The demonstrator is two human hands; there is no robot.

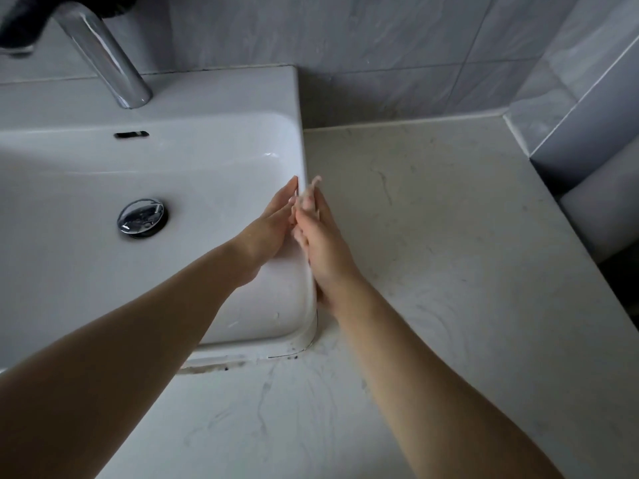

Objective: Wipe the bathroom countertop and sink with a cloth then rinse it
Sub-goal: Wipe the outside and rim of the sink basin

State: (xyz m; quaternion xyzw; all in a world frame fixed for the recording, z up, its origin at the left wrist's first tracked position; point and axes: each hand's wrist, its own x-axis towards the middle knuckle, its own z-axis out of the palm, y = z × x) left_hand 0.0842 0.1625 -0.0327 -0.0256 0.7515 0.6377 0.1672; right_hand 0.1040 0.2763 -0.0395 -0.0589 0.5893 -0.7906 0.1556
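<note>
Head cam: right hand [325, 247] grip pinches a small pale cloth [313, 188] on the sink [300, 140] rim's right edge, just beside the bench [449, 236]. Left hand [273, 229] lies flat, fingers straight, on the inner wall. Imo press firmly w/ long strokes along the rim. Cloth looks thin, bunched, blurry.

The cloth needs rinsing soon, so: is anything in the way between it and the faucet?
Nothing visible. The cloth is by the right hand at the sink rim; only the low drain plug lies toward the faucet.
</note>
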